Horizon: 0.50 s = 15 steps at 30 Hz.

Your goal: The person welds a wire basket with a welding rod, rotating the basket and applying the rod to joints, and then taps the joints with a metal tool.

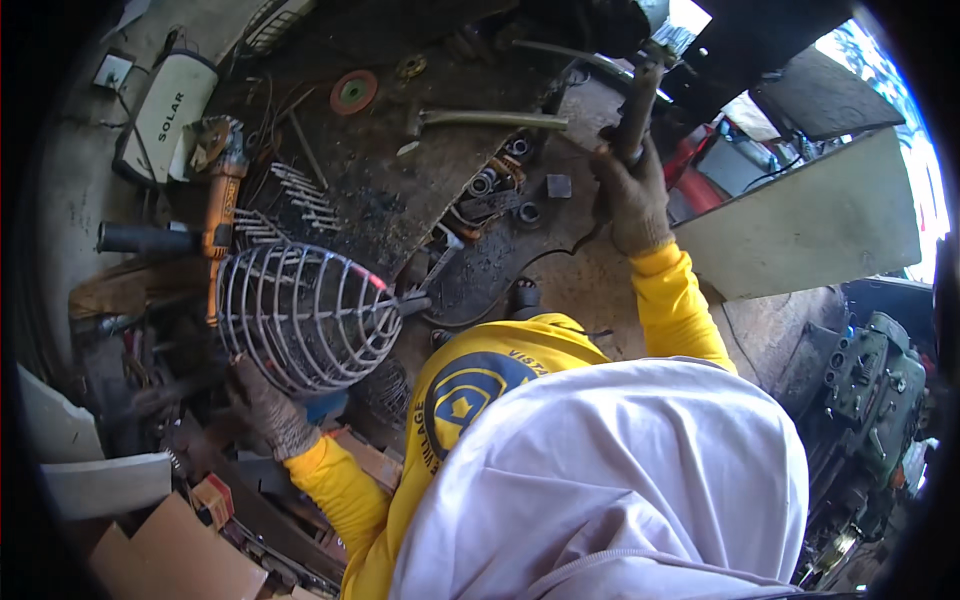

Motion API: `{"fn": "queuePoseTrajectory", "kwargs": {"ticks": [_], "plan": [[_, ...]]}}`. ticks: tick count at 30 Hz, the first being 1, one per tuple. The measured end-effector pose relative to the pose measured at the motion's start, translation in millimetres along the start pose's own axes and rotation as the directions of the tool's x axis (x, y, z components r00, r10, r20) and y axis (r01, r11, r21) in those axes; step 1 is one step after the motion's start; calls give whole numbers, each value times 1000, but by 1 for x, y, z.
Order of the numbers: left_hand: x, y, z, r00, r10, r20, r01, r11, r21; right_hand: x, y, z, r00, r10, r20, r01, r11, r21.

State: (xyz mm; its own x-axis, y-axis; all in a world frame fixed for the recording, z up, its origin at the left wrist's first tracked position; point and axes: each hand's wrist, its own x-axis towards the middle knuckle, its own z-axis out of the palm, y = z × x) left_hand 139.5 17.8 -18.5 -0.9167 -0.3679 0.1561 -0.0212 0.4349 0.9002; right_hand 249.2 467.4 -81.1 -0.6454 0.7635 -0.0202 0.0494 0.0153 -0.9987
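My left hand, in a knitted glove, is closed at the lower rim of a domed cage of welded metal bars. The cage lies tilted on its side, its pointed end with a short stub toward the middle. Some of the left fingers are hidden behind the rim. My right hand, gloved too, is raised at the upper right, its fingers wrapped round a thick dark rod-like piece. What the rod's upper end joins is unclear. An orange angle grinder lies just beyond the cage.
A hammer, a reddish disc and several short metal rods lie on the dark worktable. A pale panel leans at right, above machinery. Cardboard sits lower left.
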Motion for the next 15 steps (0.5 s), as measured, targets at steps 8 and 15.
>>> {"fn": "queuePoseTrajectory", "kwargs": {"ticks": [8,15], "plan": [[-3,1,-22,992,-54,111,45,996,82,122,-47,-41,633,-507,-585,356,862,-362],[-16,-7,-22,997,25,70,-32,994,102,235,-19,-43,696,-369,-616,-19,848,-529]]}}
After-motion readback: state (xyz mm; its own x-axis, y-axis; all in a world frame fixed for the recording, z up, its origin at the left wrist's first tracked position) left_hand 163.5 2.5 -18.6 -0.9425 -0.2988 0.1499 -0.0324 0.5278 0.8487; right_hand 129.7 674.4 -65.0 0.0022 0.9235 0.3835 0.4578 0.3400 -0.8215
